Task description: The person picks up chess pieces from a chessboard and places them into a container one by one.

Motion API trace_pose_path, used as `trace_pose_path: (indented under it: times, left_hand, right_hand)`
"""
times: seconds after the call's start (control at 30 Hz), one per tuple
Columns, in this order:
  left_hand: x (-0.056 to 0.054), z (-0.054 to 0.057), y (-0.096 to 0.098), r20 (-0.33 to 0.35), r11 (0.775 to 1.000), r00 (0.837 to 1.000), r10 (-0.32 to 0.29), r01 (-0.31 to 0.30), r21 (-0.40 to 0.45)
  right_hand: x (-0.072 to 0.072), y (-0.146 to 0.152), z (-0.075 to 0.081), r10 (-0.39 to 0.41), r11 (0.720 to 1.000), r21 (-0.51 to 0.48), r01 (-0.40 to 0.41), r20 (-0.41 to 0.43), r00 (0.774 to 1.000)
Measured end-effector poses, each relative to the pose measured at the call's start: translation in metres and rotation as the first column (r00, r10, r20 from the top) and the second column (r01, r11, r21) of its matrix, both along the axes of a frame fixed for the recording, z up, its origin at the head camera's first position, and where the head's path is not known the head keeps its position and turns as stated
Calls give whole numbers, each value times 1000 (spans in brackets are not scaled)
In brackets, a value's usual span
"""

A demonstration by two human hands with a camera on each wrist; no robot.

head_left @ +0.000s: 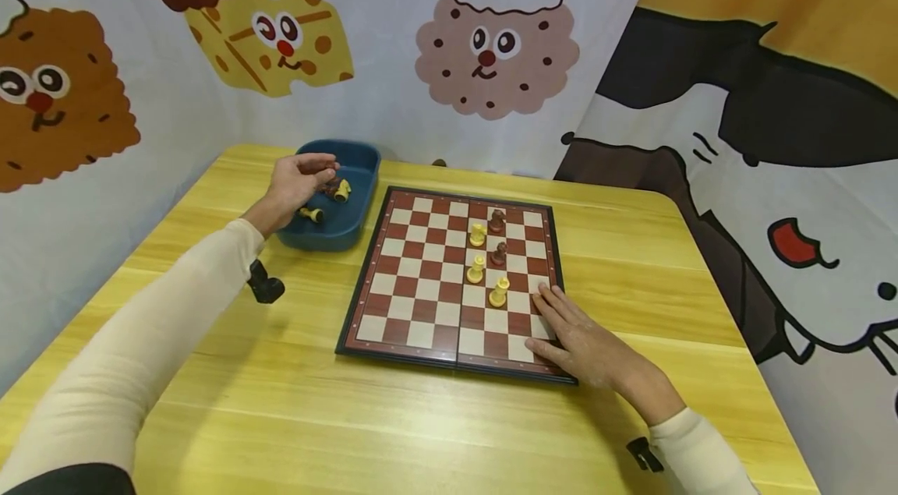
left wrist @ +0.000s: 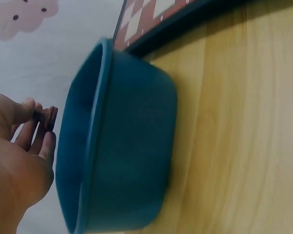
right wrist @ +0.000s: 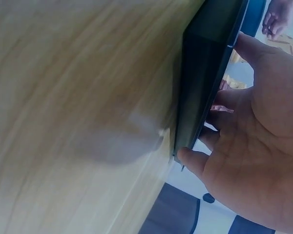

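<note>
My left hand (head_left: 295,182) is raised over the blue bin (head_left: 323,241). In the left wrist view, its thumb and fingers pinch a dark brown chess piece (left wrist: 49,117) just above the bin's rim; its exact kind is hidden. Yellow pieces lie tipped inside, including a yellow chess piece (head_left: 312,214) near the wall. My right hand (head_left: 592,347) rests on the right edge of the chessboard (head_left: 417,269), fingers spread and fairly straight. Upright on the board's right half stand three yellow pieces, one a yellow rook (head_left: 499,292), and two brown pieces, with a brown chess piece (head_left: 496,220) farthest back.
Board and bin share a light wooden table (head_left: 309,401), the bin left of the board near the back edge. Behind the table hangs a white cloth (head_left: 386,105) printed with cartoon figures. A black wrist mount (head_left: 265,284) sits below my left wrist.
</note>
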State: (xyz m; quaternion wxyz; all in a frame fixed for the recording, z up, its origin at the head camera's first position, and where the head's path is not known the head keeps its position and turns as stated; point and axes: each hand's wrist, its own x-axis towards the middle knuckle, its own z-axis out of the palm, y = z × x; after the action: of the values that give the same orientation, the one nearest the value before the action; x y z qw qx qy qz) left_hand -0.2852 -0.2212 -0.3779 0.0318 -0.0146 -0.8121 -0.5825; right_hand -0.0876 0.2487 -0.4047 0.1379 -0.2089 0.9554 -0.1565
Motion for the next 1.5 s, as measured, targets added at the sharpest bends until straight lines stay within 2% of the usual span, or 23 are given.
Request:
trace_pose_path:
  times: [0.13, 0.33, 0.57, 0.77, 1.03, 1.3, 1.5]
  left_hand:
    - [1, -4, -10, 12, 999, 1000, 24, -24, -33]
    - [1, -6, -14, 32, 998, 999, 39, -37, -55]
    - [2, -5, -13, 44, 1000, 999, 7, -6, -15]
    - [2, -3, -11, 37, 1000, 999, 8, -8, -3]
    - [5, -1, -8, 20, 999, 999, -35, 34, 12]
    - [6, -1, -5, 10, 997, 998, -68, 68, 44]
    - [11, -3, 2, 9, 993, 995, -104, 103, 51]
  right_hand:
    - [0, 0, -1, 3, 1000, 2, -3, -1, 1000]
    - [-1, 0, -2, -4, 1000, 2, 4, 0, 1000]
    - [-1, 0, -2, -7, 1000, 4, 7, 2, 1000]
    - [0, 1, -1, -14, 1000, 3, 14, 5, 1000]
    - [1, 0, 2, -16, 1000, 2, 16, 0, 1000]
    - [-1, -1, 1, -11, 1000, 1, 11, 7, 1000]
    - [0, -1, 0, -7, 1000, -4, 7, 5, 1000]
